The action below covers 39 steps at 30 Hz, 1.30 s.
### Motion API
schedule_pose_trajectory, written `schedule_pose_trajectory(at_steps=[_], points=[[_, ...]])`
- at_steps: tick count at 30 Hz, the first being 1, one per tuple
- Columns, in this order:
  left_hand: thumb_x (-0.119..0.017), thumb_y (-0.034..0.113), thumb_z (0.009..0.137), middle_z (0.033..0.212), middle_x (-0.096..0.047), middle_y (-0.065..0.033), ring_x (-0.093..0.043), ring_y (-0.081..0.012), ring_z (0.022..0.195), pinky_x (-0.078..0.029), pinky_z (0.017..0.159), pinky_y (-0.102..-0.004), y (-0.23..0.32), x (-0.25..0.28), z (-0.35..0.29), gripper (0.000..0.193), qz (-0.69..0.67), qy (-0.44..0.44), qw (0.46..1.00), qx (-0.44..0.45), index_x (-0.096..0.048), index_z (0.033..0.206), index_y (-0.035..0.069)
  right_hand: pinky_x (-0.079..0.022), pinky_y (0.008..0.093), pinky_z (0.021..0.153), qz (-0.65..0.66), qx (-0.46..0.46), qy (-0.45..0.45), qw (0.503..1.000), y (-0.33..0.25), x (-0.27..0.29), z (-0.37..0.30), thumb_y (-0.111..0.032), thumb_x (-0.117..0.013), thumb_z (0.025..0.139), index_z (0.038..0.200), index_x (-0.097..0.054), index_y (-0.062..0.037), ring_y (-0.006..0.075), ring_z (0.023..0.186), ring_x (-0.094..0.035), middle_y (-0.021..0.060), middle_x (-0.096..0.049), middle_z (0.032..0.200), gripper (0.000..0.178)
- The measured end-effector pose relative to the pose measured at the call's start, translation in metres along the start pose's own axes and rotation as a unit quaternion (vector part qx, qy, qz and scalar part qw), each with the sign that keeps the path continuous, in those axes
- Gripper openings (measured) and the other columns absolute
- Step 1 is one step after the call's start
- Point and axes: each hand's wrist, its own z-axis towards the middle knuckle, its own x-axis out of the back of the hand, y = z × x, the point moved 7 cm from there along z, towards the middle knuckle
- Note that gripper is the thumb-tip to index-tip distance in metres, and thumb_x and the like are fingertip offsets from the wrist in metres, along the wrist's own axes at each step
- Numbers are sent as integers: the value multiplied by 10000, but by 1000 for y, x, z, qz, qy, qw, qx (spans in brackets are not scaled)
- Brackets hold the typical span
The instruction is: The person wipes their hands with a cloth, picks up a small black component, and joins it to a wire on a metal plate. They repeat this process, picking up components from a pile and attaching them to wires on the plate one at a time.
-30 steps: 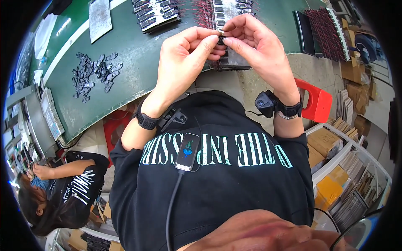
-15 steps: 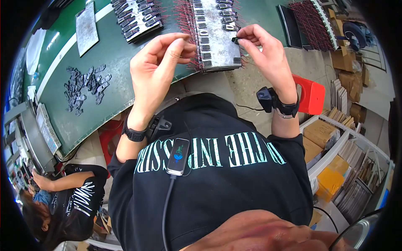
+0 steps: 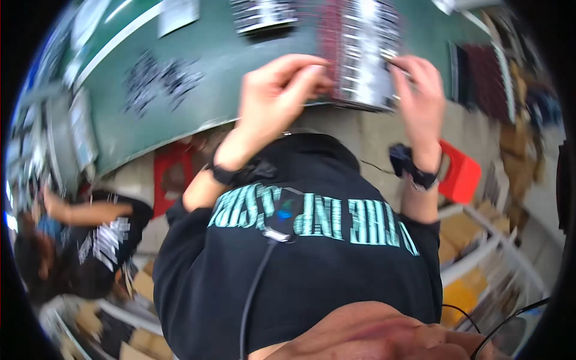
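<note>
Motion blurs the picture. A stack of long silvery boards [image 3: 367, 72] juts over the near table edge, with rows of small black parts along its sides. Red wire ends [image 3: 330, 42] stick out on its left. My left hand [image 3: 282, 90] is by those wires, thumb and fingers pinched; whatever they hold is hidden. At the stack's right edge, my right hand [image 3: 423, 87] pinches a small dark part between thumb and forefinger, its outline smeared. To the left, loose small black parts [image 3: 144, 81] lie heaped on the green table [image 3: 210, 93].
Another loaded stack [image 3: 264, 17] and a grey plate [image 3: 178, 15] lie farther back. Dark red wired boards [image 3: 485, 81] stand at the right. Red stools [image 3: 462, 172] flank me. At lower left, a person in black [image 3: 96, 240] sits; shelves with cartons [image 3: 465, 237] are lower right.
The whole view has swung, so table and boards sit farther right and higher, now blurred. Both hands keep nearly the same places beside the stack.
</note>
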Motion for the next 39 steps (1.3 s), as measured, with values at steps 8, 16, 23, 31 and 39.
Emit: schedule_pose_trajectory(at_steps=[8, 16, 23, 31, 39], points=[[-681, 122, 853, 901, -702, -83, -662, -292, 848, -568, 738, -374, 16, 104, 10, 142, 606, 167, 753, -196, -741, 981, 115, -492, 300, 863, 81, -93, -87, 989, -6, 23, -34, 2, -645, 922, 1090, -714, -6, 208, 983, -631, 96, -665, 1066, 182], [-655, 102, 843, 922, -691, -69, -631, -286, 942, -543, 817, -373, 11, 151, 27, 125, 706, 60, 686, -167, -737, 936, 84, -492, 305, 848, 82, -124, -156, 976, -10, 27, -36, 16, -674, 879, 1040, -684, 3, 232, 960, -645, 111, -663, 1041, 162], [-675, 57, 884, 922, -732, -55, -693, -196, 866, -553, 767, -313, 35, 112, 24, 167, 524, 70, 830, -176, -750, 1033, 68, -503, 286, 835, 91, -126, -140, 978, -14, 36, -41, 20, -689, 870, 1030, -655, 11, 188, 925, -653, 88, -678, 999, 164], [-631, 57, 979, 975, -740, -97, -720, -133, 835, -592, 753, -244, 15, -16, 18, 234, -23, 25, 998, -56, -691, 1191, -24, -505, 233, 830, 365, -140, -13, 920, -64, 14, -24, 7, -672, 920, 1065, -671, 12, 84, 918, -635, 30, -684, 1000, 146], [-591, 73, 1006, 1017, -733, -135, -724, -149, 885, -603, 801, -256, -1, -43, 12, 260, -159, -49, 984, 59, -655, 1228, -47, -513, 212, 802, 351, -169, -10, 921, -34, -3, -16, -12, -680, 924, 1068, -695, -3, 71, 879, -646, 19, -693, 1005, 145]])
